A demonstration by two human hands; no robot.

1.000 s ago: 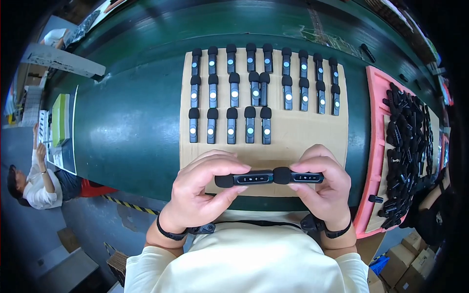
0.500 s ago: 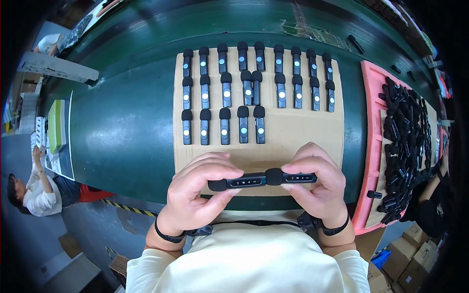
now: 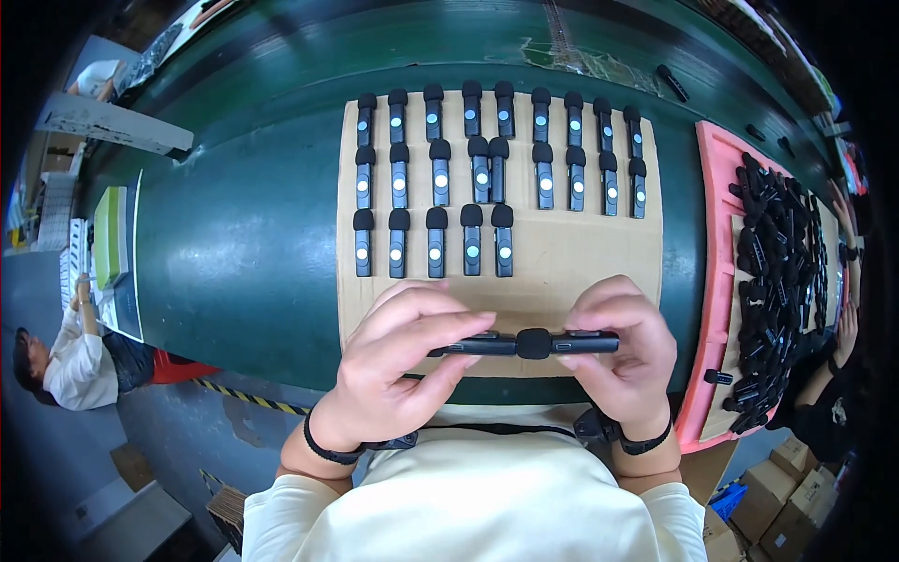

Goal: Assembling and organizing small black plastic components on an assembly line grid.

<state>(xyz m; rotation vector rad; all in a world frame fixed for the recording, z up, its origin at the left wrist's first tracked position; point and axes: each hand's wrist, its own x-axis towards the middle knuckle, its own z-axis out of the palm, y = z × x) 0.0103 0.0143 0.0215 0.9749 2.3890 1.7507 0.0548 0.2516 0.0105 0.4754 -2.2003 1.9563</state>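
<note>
My left hand (image 3: 407,351) pinches a small black clip-on microphone (image 3: 479,347) between thumb and fingers. Its foam end is mostly hidden by my fingers. In my right hand (image 3: 623,347) is a second black clip-on microphone (image 3: 588,346), whose round foam tip (image 3: 534,344) points left and meets or nearly meets the first one's end. Both are held level, edge-on, above the near side of a cardboard sheet (image 3: 585,253). Several like microphones (image 3: 473,239) lie in three rows on that sheet, foam ends away from me, most with a pale round spot.
To the right a pink foam tray (image 3: 712,197) holds a heap of black microphones (image 3: 773,272). A loose microphone (image 3: 672,82) lies on the green table (image 3: 234,244) at the far right. A co-worker's hand (image 3: 847,332) is beside the tray; another person (image 3: 70,370) sits at left.
Both microphones have been rolled in my fingers: their faces with small marks showed before, their narrow sides show now. The view has shifted slightly. A co-worker's hands have come into view beside the tray.
</note>
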